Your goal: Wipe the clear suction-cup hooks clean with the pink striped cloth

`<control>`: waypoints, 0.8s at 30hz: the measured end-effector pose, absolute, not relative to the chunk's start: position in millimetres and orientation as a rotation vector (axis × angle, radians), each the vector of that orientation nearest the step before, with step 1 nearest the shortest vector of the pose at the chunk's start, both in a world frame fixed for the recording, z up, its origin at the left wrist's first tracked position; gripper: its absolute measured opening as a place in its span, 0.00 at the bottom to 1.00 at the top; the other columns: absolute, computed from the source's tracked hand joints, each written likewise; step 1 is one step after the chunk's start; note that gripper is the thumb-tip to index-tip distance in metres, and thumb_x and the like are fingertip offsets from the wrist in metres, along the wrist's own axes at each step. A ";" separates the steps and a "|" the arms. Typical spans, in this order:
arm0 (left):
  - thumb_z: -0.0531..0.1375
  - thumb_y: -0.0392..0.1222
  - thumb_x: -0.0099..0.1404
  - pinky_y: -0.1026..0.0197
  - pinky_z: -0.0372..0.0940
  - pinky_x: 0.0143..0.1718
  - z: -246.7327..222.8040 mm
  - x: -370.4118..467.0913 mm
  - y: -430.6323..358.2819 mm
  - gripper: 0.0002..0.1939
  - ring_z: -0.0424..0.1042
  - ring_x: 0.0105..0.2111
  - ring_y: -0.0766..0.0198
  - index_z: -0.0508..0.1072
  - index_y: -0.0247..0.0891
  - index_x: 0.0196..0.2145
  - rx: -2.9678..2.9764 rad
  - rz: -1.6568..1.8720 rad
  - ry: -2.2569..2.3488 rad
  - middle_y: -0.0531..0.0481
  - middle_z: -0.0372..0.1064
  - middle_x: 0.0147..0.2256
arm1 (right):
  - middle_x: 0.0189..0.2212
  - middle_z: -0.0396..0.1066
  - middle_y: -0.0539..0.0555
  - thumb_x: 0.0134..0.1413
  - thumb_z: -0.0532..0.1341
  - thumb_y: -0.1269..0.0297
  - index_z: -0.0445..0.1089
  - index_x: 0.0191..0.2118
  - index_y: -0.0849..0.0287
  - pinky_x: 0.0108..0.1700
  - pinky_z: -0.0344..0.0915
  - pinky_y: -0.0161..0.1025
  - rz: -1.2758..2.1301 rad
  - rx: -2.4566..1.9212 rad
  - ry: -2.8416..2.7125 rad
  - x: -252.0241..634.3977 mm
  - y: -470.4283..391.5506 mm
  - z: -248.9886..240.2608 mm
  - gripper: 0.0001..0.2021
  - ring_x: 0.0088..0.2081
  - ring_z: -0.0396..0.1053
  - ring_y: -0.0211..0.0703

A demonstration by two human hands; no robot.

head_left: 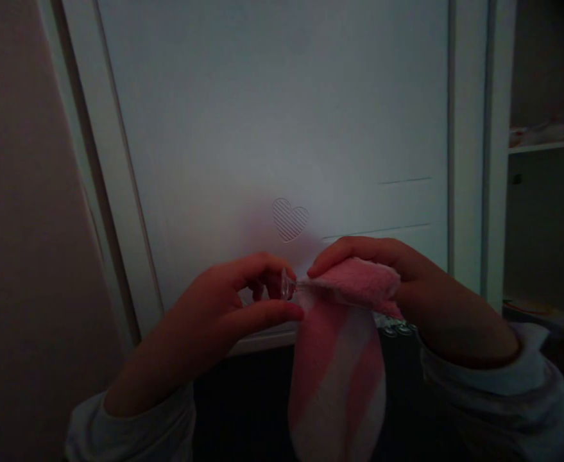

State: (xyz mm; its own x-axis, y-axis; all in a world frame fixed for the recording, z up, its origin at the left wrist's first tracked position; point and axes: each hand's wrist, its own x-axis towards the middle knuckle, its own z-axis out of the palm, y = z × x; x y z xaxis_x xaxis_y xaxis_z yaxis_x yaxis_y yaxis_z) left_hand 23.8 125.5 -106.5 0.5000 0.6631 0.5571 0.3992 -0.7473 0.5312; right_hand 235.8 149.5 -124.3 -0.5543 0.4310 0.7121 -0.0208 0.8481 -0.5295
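Observation:
A pink-and-white striped fuzzy cloth piece (338, 378) hangs down in front of me, its upper part folded over in pink plush (363, 279). My right hand (382, 256) is closed round that folded top, with most of its fingers behind the cloth. At the cloth's upper left corner sits a small clear suction cup (286, 285). My left hand (243, 295) pinches it between thumb and fingers, and the thumb tip touches the cloth's edge. More clear suction cups (397, 328) show below the right hand, partly hidden by the cloth.
A white panel door (262, 115) with an engraved striped heart (290, 219) and thin grooves stands right before me. A pinkish wall (26, 224) is at the left. On the right, a shelf (548, 146) holds items too dark to name. The light is dim.

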 end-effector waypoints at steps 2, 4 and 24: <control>0.66 0.38 0.54 0.70 0.58 0.29 -106.2 23.8 125.2 0.05 0.65 0.27 0.70 0.73 0.41 0.29 2.432 1.141 0.899 0.60 0.68 0.25 | 0.32 0.74 0.49 0.45 0.62 0.71 0.73 0.34 0.56 0.35 0.68 0.34 0.657 -0.281 -2.060 234.8 148.1 -124.2 0.07 0.33 0.71 0.39; 0.66 0.39 0.54 0.70 0.58 0.29 -105.9 24.0 124.5 0.05 0.66 0.27 0.69 0.73 0.41 0.28 2.458 1.169 0.901 0.60 0.68 0.25 | 0.31 0.73 0.48 0.44 0.61 0.74 0.73 0.34 0.57 0.35 0.66 0.31 0.729 -0.242 -2.024 233.9 147.2 -124.9 0.09 0.32 0.70 0.37; 0.65 0.47 0.55 0.67 0.63 0.35 -112.6 28.7 112.1 0.11 0.70 0.31 0.66 0.74 0.45 0.37 2.827 1.528 1.063 0.57 0.73 0.32 | 0.35 0.73 0.49 0.46 0.66 0.55 0.74 0.36 0.56 0.39 0.68 0.33 0.787 -0.162 -2.044 239.7 158.3 -128.0 0.13 0.37 0.71 0.40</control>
